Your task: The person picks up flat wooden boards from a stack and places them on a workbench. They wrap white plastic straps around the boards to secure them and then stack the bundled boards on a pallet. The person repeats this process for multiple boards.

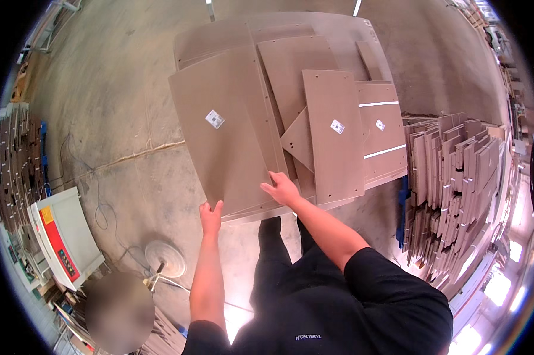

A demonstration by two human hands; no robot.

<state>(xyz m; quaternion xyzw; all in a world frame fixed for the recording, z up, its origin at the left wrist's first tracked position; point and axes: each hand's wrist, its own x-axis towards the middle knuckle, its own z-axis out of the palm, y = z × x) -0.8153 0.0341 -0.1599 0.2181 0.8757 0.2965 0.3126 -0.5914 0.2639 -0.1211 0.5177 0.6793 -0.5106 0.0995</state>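
Note:
In the head view a large flat brown panel [219, 154] lies at a slant on a stack, with a small white label [215, 119] near its middle. My left hand [210, 219] is closed on its near left corner, thumb up. At the panel's near right edge, my right hand [283, 190] grips with the thumb apart; its fingertips are partly hidden. A narrower labelled panel [335, 154] with corner holes rests to the right. Beneath these lie more brown panels [296, 65], and a small pointed piece [300, 141] sticks out between them.
A strapped bundle of panels [380, 129] sits on the stack's right side. Farther right, many upright panels [450, 189] stand beside a blue support. To the left are a white machine with a red strip [63, 236], floor cables [104, 207] and a round disc [165, 259].

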